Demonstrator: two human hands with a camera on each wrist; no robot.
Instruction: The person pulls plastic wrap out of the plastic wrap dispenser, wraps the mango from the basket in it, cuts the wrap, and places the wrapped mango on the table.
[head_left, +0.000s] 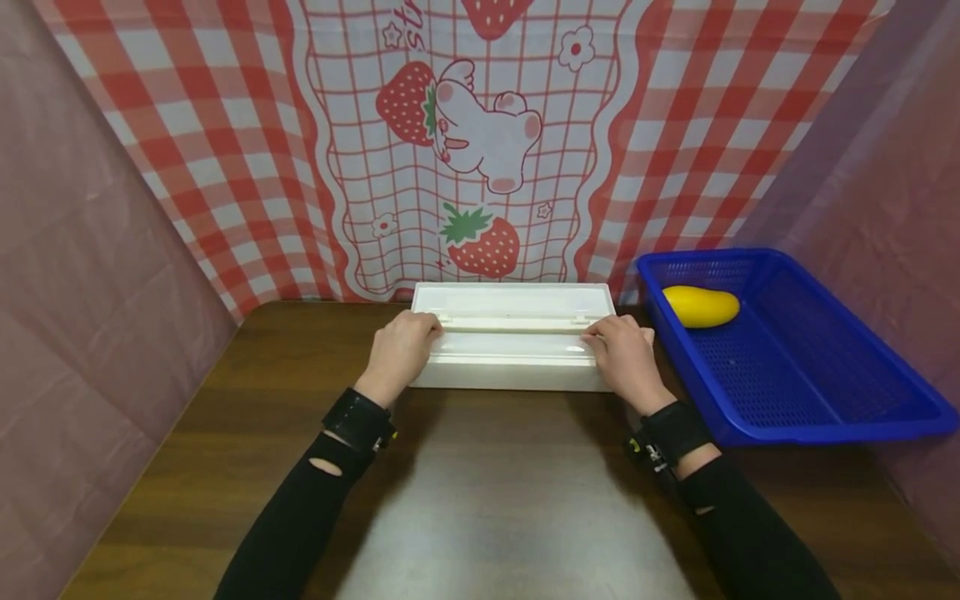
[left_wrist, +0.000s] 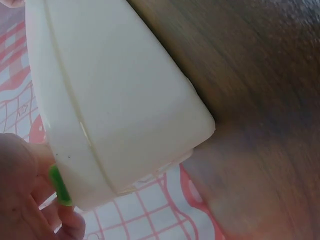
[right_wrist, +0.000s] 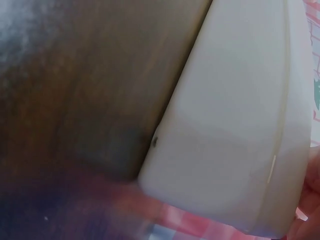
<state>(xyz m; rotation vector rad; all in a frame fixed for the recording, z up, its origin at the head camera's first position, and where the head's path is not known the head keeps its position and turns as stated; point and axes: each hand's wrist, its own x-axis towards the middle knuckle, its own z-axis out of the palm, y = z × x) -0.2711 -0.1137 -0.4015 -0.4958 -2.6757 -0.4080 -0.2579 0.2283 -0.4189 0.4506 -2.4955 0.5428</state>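
A long white box, which looks like a cling film dispenser (head_left: 510,377), lies crosswise on the table against the cloth. A narrow bar (head_left: 510,323) runs along its top, with a glossy clear strip like cling film (head_left: 510,346) in front. At the left end my left hand (head_left: 399,354) pinches near the bar with thumb and fingers. My right hand (head_left: 626,358) does likewise at the right end. Both wrist views show the box's smooth side from close by; fingers appear at its upper edge. What exactly lies between the fingertips is too small to see clearly.
To the right stands a blue plastic basket (head_left: 720,408) holding a yellow mango-shaped object (head_left: 701,307). A red-and-white checked cloth (head_left: 225,125) with strawberry prints hangs behind. The brown wooden table (head_left: 517,500) stretches in front of the box. Pink cloth hangs at both sides.
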